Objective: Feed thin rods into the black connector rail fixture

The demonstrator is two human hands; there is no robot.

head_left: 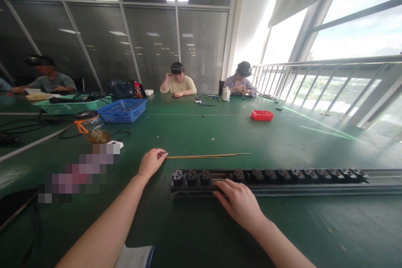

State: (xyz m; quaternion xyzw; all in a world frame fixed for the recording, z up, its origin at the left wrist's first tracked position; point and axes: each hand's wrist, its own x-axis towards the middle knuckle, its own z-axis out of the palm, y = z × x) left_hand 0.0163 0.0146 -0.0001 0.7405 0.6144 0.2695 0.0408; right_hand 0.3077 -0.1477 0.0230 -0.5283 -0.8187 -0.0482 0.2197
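My left hand (153,161) is closed in a pinch around the near ends of several thin brass-coloured strips (201,157). They lie low over the green table, pointing right, with their far ends at different lengths. In front of them is a long black power strip housing (314,190), with a row of black socket modules (271,175) along it. My right hand (240,203) grips the near wall of this housing, thumb in front and fingertips over the edge. Beside those fingertips is a gap between modules, where brass-coloured lines show inside. The fingertips are partly hidden.
A blue basket (124,111), a green basket (75,104) and a jar with an orange strap (89,123) stand at the left among cables. A red tray (262,115) sits farther back. Several people sit across the green table (188,134).
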